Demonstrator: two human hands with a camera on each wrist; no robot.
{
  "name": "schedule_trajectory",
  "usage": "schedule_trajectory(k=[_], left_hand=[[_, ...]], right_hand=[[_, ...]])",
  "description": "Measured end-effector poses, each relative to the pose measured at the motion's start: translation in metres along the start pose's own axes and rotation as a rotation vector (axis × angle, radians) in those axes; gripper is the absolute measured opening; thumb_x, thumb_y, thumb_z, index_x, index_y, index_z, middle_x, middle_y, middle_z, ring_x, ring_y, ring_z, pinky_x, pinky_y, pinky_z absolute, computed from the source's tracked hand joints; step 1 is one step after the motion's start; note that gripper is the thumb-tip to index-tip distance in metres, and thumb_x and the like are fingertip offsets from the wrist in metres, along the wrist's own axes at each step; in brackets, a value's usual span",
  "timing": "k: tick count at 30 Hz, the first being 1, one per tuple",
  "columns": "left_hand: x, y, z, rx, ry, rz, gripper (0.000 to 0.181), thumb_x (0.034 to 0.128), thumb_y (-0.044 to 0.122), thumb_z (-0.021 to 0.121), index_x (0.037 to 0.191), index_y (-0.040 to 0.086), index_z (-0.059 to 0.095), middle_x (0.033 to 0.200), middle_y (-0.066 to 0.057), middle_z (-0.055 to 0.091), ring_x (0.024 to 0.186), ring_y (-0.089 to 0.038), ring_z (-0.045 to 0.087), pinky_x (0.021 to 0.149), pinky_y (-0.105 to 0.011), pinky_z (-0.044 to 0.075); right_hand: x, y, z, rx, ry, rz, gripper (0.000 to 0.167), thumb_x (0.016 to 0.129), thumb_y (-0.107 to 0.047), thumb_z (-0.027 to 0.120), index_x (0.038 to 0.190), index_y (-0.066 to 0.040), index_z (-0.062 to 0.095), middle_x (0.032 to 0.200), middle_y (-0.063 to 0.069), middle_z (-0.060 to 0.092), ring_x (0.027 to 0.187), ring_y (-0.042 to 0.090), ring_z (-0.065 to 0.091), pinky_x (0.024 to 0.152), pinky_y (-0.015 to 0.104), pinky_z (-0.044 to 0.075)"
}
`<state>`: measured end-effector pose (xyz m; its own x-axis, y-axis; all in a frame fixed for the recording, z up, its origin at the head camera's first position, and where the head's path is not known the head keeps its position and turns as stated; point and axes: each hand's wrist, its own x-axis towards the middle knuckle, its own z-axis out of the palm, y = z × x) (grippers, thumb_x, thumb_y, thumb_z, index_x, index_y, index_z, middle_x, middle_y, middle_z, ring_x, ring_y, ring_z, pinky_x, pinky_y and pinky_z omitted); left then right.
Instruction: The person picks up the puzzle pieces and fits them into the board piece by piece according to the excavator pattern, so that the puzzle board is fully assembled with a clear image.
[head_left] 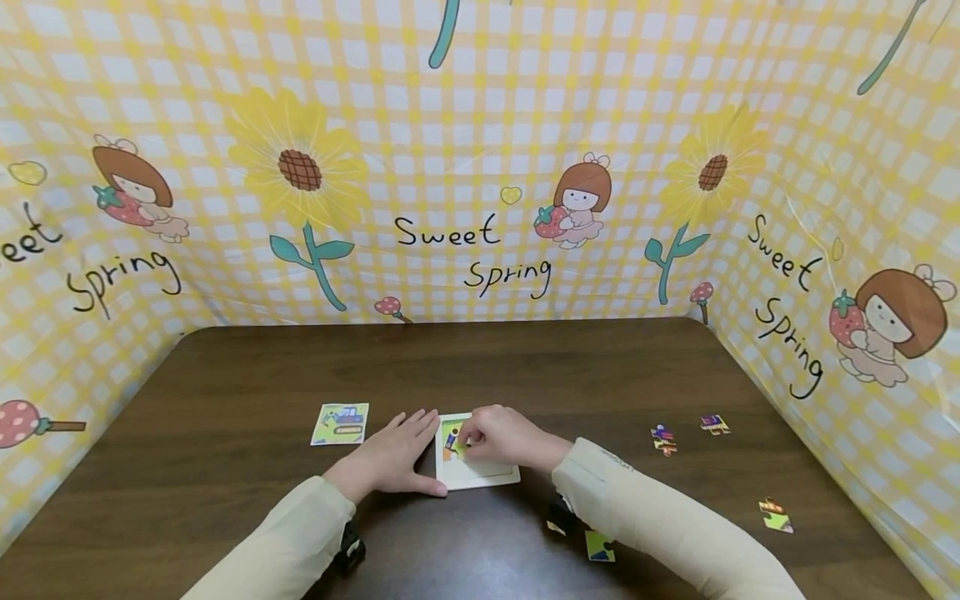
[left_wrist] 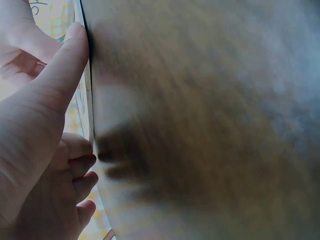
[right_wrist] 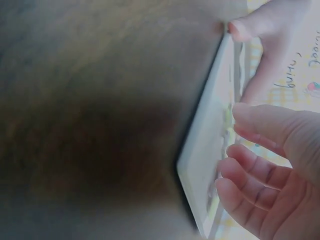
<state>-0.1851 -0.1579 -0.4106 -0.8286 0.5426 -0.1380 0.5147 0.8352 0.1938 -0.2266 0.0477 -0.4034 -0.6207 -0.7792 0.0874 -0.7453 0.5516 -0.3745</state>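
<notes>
A white puzzle tray (head_left: 480,481) lies at the middle of the table, with colourful jigsaw pieces (head_left: 451,440) in its left part. My left hand (head_left: 397,458) is spread at the tray's left side, its thumb and fingertips touching the edge. In the left wrist view the left thumb (left_wrist: 72,60) stretches along the tray's side. Over the tray my right hand (head_left: 502,436) bends its fingers and pinches a puzzle piece, largely hidden by the fingertips. The right wrist view shows the right thumb (right_wrist: 255,117) and forefinger close together at the tray's surface.
A square picture card (head_left: 341,423) of an excavator lies left of the tray. Loose puzzle pieces lie to the right: one (head_left: 663,440), another (head_left: 715,425), one farther right (head_left: 776,515). Another piece (head_left: 600,547) is near the right sleeve. A patterned cloth (head_left: 480,167) encloses the table.
</notes>
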Motion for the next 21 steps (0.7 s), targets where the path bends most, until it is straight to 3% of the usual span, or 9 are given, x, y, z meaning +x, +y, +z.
schedule_trajectory(k=[9, 17, 21], left_hand=[[0.000, 0.001, 0.000, 0.005, -0.023, -0.017, 0.103, 0.0737, 0.068, 0.058, 0.142, -0.004, 0.029, 0.147, -0.016, 0.025, 0.135, -0.032, 0.019, 0.107, -0.048, 0.014], [0.000, 0.002, -0.001, -0.003, -0.012, -0.013, 0.103, 0.0735, 0.067, 0.059, 0.141, -0.005, 0.030, 0.147, -0.017, 0.026, 0.135, -0.032, 0.021, 0.107, -0.048, 0.015], [-0.001, 0.002, -0.002, -0.011, -0.011, -0.011, 0.102, 0.0736, 0.066, 0.060, 0.141, -0.005, 0.030, 0.146, -0.018, 0.026, 0.134, -0.033, 0.021, 0.107, -0.049, 0.015]], right_hand=[[-0.025, 0.015, -0.025, 0.089, 0.049, 0.075, 0.014, 0.081, -0.013, 0.072, 0.093, -0.006, 0.071, 0.074, -0.005, 0.055, 0.064, 0.009, 0.048, 0.055, 0.021, 0.042], [-0.062, 0.044, -0.050, 0.137, 0.121, 0.183, 0.018, 0.080, -0.012, 0.073, 0.096, -0.006, 0.070, 0.085, -0.002, 0.062, 0.072, 0.008, 0.055, 0.063, 0.024, 0.048], [-0.083, 0.060, -0.059, 0.143, 0.170, 0.212, 0.020, 0.079, -0.013, 0.073, 0.096, -0.003, 0.069, 0.081, -0.003, 0.060, 0.071, 0.010, 0.054, 0.062, 0.026, 0.047]])
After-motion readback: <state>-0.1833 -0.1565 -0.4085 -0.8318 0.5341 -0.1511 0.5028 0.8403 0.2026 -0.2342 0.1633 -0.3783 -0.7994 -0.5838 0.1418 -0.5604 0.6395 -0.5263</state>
